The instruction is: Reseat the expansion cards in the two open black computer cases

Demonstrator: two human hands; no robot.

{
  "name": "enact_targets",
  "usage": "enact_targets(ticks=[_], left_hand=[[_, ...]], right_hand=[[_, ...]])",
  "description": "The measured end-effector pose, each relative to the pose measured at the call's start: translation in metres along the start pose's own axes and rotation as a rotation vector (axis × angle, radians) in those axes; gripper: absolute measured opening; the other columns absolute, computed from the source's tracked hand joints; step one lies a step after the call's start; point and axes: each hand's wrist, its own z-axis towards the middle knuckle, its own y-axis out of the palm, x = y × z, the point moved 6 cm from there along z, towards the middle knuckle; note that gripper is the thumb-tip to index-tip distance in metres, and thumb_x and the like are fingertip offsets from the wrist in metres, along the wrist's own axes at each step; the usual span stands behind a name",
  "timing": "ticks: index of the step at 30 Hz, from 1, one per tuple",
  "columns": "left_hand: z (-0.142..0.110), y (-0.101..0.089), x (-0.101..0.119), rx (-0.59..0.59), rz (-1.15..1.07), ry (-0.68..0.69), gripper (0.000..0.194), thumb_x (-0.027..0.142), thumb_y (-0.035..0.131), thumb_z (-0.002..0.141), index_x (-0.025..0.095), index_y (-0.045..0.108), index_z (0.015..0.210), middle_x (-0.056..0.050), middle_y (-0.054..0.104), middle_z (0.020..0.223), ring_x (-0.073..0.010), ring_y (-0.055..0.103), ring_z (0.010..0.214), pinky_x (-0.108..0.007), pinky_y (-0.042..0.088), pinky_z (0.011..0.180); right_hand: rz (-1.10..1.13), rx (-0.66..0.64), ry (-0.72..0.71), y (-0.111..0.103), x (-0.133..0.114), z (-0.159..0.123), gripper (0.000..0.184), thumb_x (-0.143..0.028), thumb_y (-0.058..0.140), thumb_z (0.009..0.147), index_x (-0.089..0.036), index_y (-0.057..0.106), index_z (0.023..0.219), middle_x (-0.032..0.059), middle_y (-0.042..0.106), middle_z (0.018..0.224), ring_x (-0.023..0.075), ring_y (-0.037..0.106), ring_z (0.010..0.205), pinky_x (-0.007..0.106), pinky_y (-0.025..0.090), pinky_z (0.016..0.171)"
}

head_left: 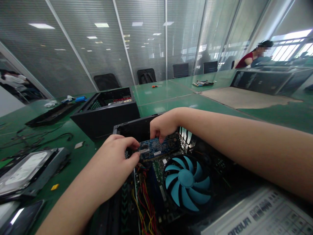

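A blue graphics card [156,148] is held between both hands inside an open black computer case [133,125]. My left hand [119,153] pinches its left end with thumb and fingers. From above, my right hand [164,125] grips the card's upper edge nearer its right end; some of those fingers are hidden behind it. Just below the card sits a round cooling fan [187,179] with light blue blades. Red and yellow cables [146,205] run along the board to the left of the fan. Whether the card's lower edge touches the board, I cannot tell.
A labelled power supply [264,215] fills the lower right corner. Behind, another open black case [107,114] stands on the green table [171,94]. Left lie a hard drive [26,169], cables [46,135] and a yellow piece [55,187]. Farther back are a screwdriver [156,86] and a seated person [249,58].
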Motion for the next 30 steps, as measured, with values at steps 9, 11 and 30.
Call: enact_targets(ticks=[9, 11, 30], left_hand=[[0.000, 0.000, 0.001, -0.005, -0.007, 0.006, 0.028, 0.038, 0.055, 0.076, 0.025, 0.071, 0.094, -0.006, 0.064, 0.102, -0.0260, 0.054, 0.106, -0.043, 0.042, 0.098], [-0.001, 0.000, 0.000, -0.002, -0.007, 0.010, 0.028, 0.038, 0.055, 0.076, 0.025, 0.071, 0.094, -0.006, 0.064, 0.102, -0.0260, 0.054, 0.106, -0.042, 0.042, 0.098], [-0.002, 0.000, -0.003, 0.000, -0.035, 0.022, 0.030, 0.039, 0.053, 0.077, 0.023, 0.070, 0.096, -0.007, 0.063, 0.104, -0.0257, 0.053, 0.106, -0.042, 0.041, 0.098]], right_hand=[[0.003, -0.015, 0.000, 0.001, -0.002, 0.001, 0.031, -0.022, 0.062, 0.079, -0.017, 0.070, 0.109, -0.0015, 0.068, 0.080, 0.0100, 0.055, 0.072, 0.023, 0.036, 0.068], [-0.035, 0.001, 0.015, -0.002, -0.004, 0.000, 0.030, -0.024, 0.061, 0.080, -0.017, 0.070, 0.107, -0.0009, 0.068, 0.081, 0.0102, 0.055, 0.072, 0.023, 0.036, 0.068], [-0.513, 0.333, 0.566, -0.025, -0.027, 0.004, 0.025, -0.018, 0.053, 0.085, -0.012, 0.067, 0.105, 0.0178, 0.067, 0.102, 0.0266, 0.063, 0.102, 0.040, 0.050, 0.085]])
